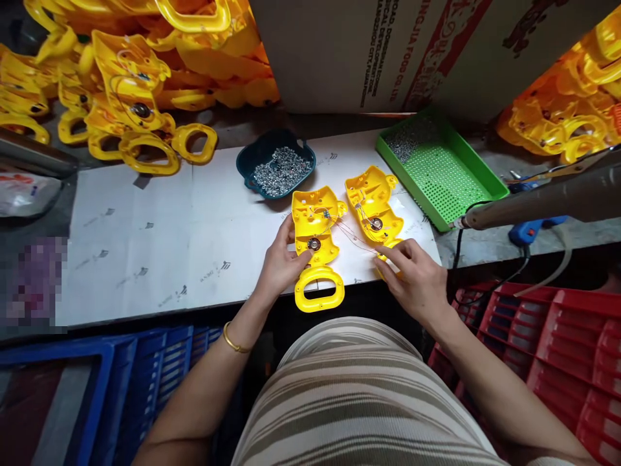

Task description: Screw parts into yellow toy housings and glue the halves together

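Two yellow plastic shells lie open side up on a white sheet. My left hand is closed on the left edge of the left yellow shell, its thumb near a round dark part. Below that shell is its yellow loop handle. My right hand is pinched at the lower end of the right yellow shell, where thin red wires from the left shell reach the fingertips. The fingers partly hide the right shell's handle.
A dark bowl of small metal parts and a green tray stand behind the shells. Yellow shells are piled at the back left. A dark cylindrical tool juts in from the right. Blue crates and red crates flank the body.
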`<state>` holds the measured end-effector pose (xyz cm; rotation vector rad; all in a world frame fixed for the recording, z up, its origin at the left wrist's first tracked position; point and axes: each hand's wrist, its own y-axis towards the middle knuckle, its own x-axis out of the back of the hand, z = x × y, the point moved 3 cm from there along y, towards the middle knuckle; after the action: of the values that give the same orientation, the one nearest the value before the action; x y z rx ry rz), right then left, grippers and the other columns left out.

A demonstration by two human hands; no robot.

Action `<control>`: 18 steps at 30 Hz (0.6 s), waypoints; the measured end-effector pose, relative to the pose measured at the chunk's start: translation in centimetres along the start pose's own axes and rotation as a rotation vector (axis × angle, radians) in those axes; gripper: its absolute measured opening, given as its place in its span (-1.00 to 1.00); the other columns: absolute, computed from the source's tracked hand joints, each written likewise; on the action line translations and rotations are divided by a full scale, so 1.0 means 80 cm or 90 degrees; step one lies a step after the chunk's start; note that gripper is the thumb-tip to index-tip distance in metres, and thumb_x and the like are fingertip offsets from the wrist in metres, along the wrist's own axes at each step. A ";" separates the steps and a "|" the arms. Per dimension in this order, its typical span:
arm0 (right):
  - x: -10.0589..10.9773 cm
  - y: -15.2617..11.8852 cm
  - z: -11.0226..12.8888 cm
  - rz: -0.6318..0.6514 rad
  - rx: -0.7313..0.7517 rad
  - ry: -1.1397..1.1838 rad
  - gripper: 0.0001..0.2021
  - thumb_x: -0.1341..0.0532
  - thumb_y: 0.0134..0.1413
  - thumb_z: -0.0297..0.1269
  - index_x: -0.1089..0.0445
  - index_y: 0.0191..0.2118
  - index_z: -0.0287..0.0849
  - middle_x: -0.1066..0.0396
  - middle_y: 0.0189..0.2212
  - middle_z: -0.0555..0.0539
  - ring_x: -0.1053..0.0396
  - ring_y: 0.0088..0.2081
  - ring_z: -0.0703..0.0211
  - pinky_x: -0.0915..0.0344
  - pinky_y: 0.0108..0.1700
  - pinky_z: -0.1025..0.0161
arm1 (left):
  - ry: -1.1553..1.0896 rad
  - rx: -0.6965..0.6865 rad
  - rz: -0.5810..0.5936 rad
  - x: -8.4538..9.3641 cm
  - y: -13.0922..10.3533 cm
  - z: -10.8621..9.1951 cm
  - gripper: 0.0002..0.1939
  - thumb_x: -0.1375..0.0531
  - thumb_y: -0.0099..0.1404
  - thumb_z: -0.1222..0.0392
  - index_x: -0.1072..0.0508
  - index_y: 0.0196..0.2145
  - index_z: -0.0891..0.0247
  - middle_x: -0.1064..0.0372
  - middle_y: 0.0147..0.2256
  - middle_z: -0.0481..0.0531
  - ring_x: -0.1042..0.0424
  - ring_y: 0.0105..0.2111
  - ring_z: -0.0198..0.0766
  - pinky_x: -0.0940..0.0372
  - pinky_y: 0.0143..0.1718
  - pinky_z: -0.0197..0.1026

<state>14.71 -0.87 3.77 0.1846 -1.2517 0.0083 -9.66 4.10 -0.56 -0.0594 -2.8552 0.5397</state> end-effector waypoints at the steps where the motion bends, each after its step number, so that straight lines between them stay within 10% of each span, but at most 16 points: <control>1: -0.005 0.004 0.004 0.033 -0.002 -0.041 -0.73 -0.13 0.24 -0.15 -0.50 -0.05 -0.07 -0.44 -0.29 -0.10 -0.40 -0.33 0.20 0.01 -0.53 0.29 | -0.002 0.002 -0.003 0.001 -0.001 0.001 -0.06 -0.31 0.06 0.35 -0.04 0.34 0.07 -0.38 0.01 0.15 -0.46 -0.47 -0.40 -0.42 -0.50 -0.38; 8: -0.004 0.024 0.009 0.152 0.014 -0.085 -0.75 -0.12 0.24 -0.17 -0.54 -0.23 -0.08 -0.45 -0.28 -0.11 -0.39 -0.31 0.14 0.13 -0.53 0.27 | 0.006 0.009 -0.016 0.000 -0.007 0.006 -0.05 -0.31 0.08 0.35 -0.01 0.35 0.06 -0.38 0.01 0.14 -0.44 -0.51 -0.42 -0.41 -0.53 -0.37; 18: -0.043 0.030 0.043 0.258 -0.034 0.511 -0.84 -0.24 0.09 -0.27 -0.56 -0.27 -0.16 -0.60 -0.33 -0.08 -0.50 -0.41 0.21 -0.40 -0.34 0.29 | 0.026 -0.028 -0.029 0.001 -0.030 0.011 -0.11 -0.32 0.17 0.21 0.02 0.35 0.07 -0.34 0.02 0.15 -0.40 -0.53 -0.52 -0.31 -0.51 -0.44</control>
<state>10.14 1.30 1.84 -0.1208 -0.4685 0.3651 -9.97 1.54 -0.47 -0.0132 -2.8219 0.4608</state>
